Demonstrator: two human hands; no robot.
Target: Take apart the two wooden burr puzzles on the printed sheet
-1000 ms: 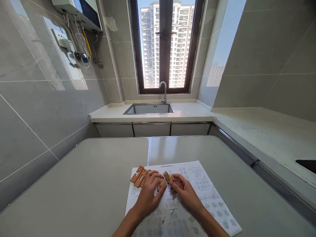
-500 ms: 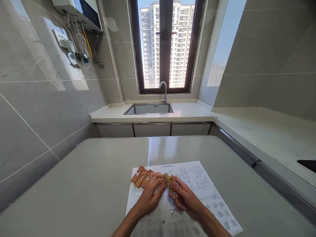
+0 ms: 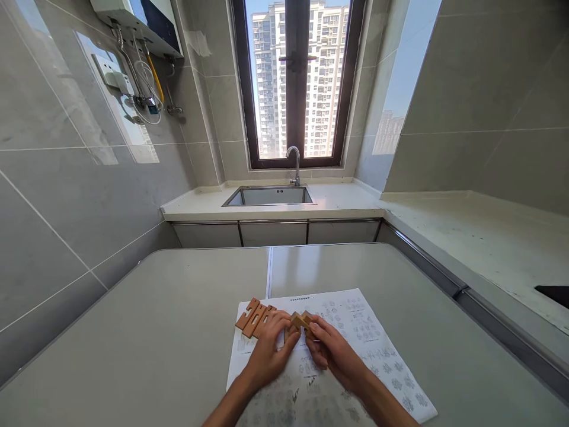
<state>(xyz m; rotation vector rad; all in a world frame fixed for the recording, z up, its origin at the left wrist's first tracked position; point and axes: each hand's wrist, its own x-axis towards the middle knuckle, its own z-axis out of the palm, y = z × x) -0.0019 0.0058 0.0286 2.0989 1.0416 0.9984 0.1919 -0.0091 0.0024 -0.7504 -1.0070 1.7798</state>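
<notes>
Over a printed instruction sheet (image 3: 373,338), both my hands meet around small wooden puzzle pieces (image 3: 299,321). My left hand (image 3: 273,347) pinches a light wooden piece between thumb and fingers. My right hand (image 3: 331,350) has its fingers closed on another wooden piece that touches the first; how they interlock is partly hidden by the fingers. Left of my left hand, several flat notched wooden puzzle pieces (image 3: 253,319) lie side by side on the sheet's upper left corner. Part of the rightmost one is covered by my left hand.
The sheet lies on a pale table (image 3: 178,332) with a seam down its middle. Beyond the table are a counter (image 3: 347,198), a sink (image 3: 269,196) and a faucet (image 3: 296,166) below a window. A water heater (image 3: 140,24) hangs at the upper left.
My right hand has shifted slightly and turned its wooden piece, which now lies lower against the one in my left hand. My left hand has barely moved.
</notes>
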